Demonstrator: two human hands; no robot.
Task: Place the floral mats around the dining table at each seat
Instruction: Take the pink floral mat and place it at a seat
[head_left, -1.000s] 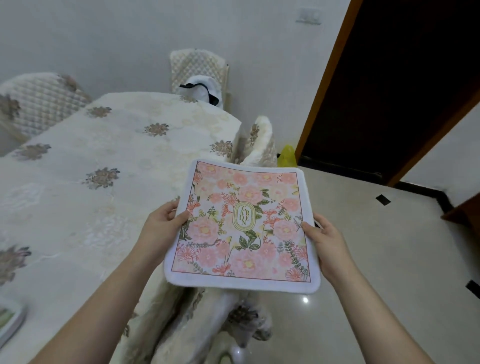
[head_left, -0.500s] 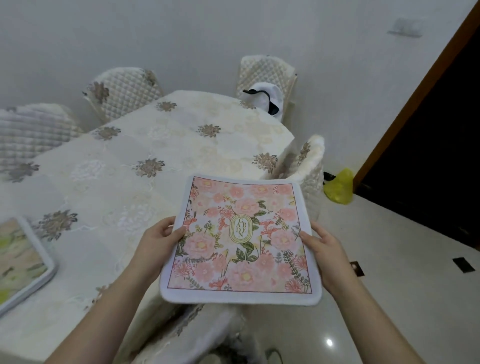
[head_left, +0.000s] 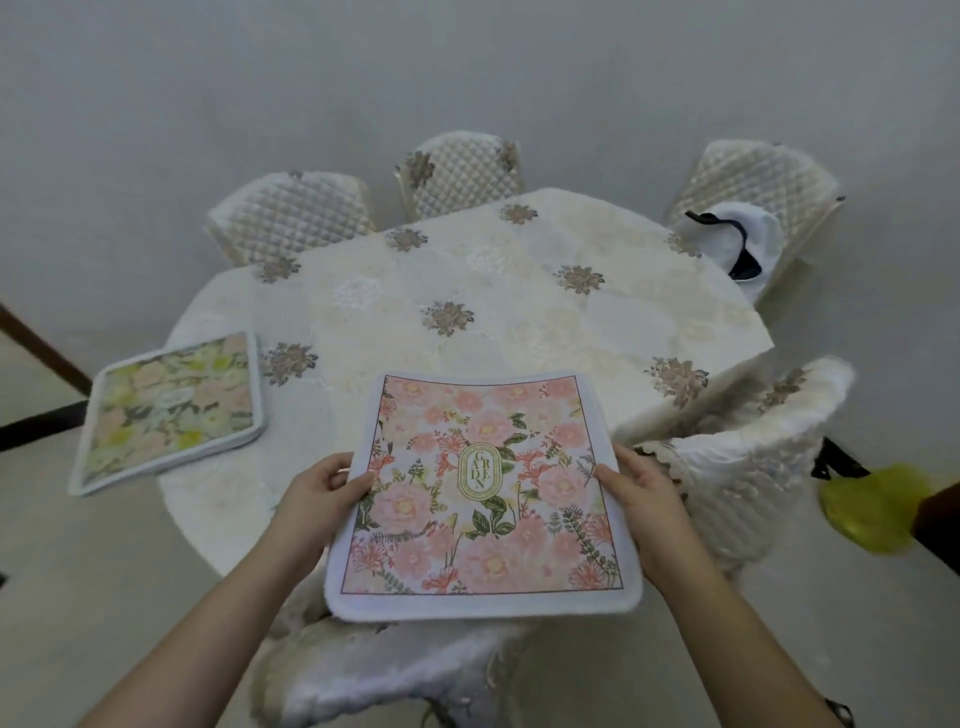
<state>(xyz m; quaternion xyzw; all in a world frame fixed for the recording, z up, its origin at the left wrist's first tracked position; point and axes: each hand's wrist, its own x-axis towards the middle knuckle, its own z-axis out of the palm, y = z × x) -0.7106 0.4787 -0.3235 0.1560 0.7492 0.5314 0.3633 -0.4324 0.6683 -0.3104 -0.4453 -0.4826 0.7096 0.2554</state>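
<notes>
Two hands (head_left: 317, 499) at pink mat's (head_left: 483, 493) side edges

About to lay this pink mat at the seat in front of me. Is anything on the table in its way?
Nothing visible: the tablecloth beyond the pink mat is bare. The green mat stack lies off to the left.

A mat (head_left: 483, 493) is held over the near edge of the table (head_left: 519, 322), the left hand (head_left: 317, 499) at its left side, the right hand (head_left: 644, 499) at its right. A second mat (head_left: 171, 410) lies on the table's left end. Chairs stand behind the table, one (head_left: 753, 467) to its right, another (head_left: 374, 670) below the held mat.
</notes>
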